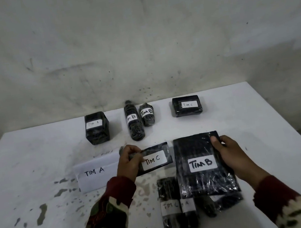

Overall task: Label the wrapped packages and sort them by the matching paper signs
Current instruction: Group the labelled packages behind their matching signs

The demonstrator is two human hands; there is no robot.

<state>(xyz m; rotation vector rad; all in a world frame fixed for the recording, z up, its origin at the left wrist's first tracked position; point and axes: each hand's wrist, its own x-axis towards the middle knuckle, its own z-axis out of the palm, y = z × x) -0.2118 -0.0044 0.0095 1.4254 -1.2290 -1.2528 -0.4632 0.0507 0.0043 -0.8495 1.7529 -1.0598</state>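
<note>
My left hand (128,161) grips the left end of a small flat black package labelled TIM C (155,158), held just above the table. My right hand (228,152) holds the right edge of a large flat black package labelled TIM B (199,165). A folded paper sign reading TIM A (95,171) stands to the left of my left hand. Below the big package lie a long package labelled TIM C (169,209), a small one with a partly hidden label ending in A (189,212) and another dark package (219,202) mostly covered.
At the back of the white table (35,161) stand a cube package labelled TIM A (96,128), a bottle-shaped TIM B package (133,122), a short TIM B package (147,114) and a flat TIM C package (186,105). A stained wall rises behind.
</note>
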